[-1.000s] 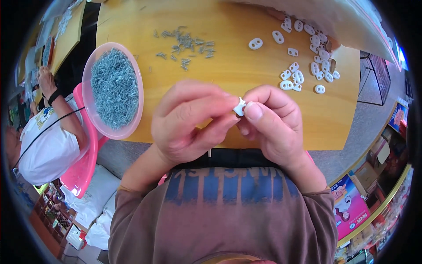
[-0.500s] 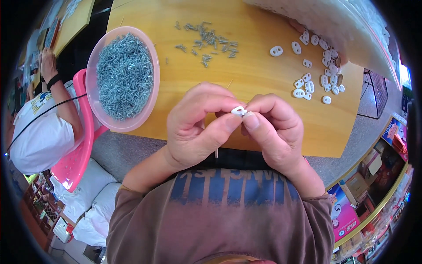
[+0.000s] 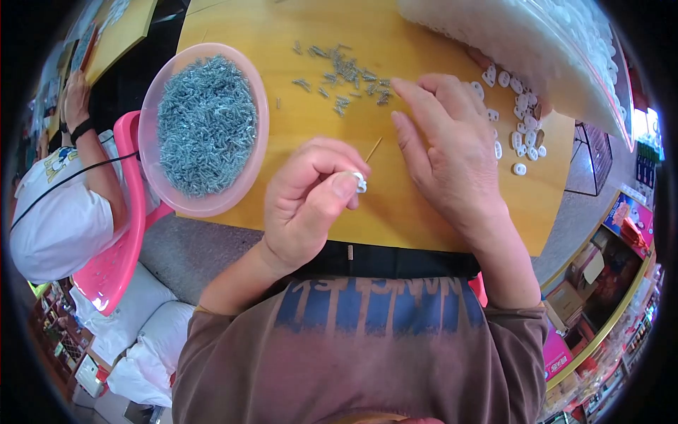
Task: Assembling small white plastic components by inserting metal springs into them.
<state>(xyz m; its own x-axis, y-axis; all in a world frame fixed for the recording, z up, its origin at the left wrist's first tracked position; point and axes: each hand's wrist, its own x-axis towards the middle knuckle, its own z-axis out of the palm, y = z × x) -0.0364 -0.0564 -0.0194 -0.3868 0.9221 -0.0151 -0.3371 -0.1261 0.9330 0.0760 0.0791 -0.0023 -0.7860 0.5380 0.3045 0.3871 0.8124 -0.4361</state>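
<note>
Between the thumb and fingers of my left hand (image 3: pixel 307 201) is a small white plastic piece (image 3: pixel 361 182) with holes in it. My right hand (image 3: pixel 452 141) is stretched out over the table, fingers apart and holding nothing I can see. Its index fingertip is right beside a loose cluster of small metal springs (image 3: pixel 346 69). To the right of that hand lie several white oval plastic pieces (image 3: pixel 520 169), some partly hidden behind it. A thin brownish stick (image 3: pixel 373 150) shows on the table between my hands.
A pink bowl (image 3: pixel 263 134) full of small silvery metal parts stands at the left of the wooden table (image 3: pixel 417 215). A large clear bag (image 3: pixel 508 39) of white pieces covers the far right corner. Beyond the bowl, a person (image 3: pixel 67 212) sits by a pink chair (image 3: pixel 127 233).
My right hand has let go of the white piece and moved up and right, opening toward the springs. My left hand keeps the piece and has shifted slightly left.
</note>
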